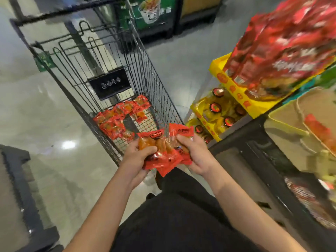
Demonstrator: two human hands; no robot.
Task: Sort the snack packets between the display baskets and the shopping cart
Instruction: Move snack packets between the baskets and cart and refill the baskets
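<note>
While both hands clutch a bunch of snack packets [164, 151], the shopping cart [112, 84] stands just ahead.
Head view: the left hand [138, 157] and right hand [195, 154] have fingers curled tight on the red packets; more packets [120, 117] lie in the cart, with yellow display baskets [234, 86] at right.

One wire shopping cart [101, 73], two hands — left hand [138, 157], right hand [196, 155] — sharing a bundle of red snack packets [163, 153]; two yellow display trays [234, 84]; loose cart packets [120, 117] too blurred to count.
</note>
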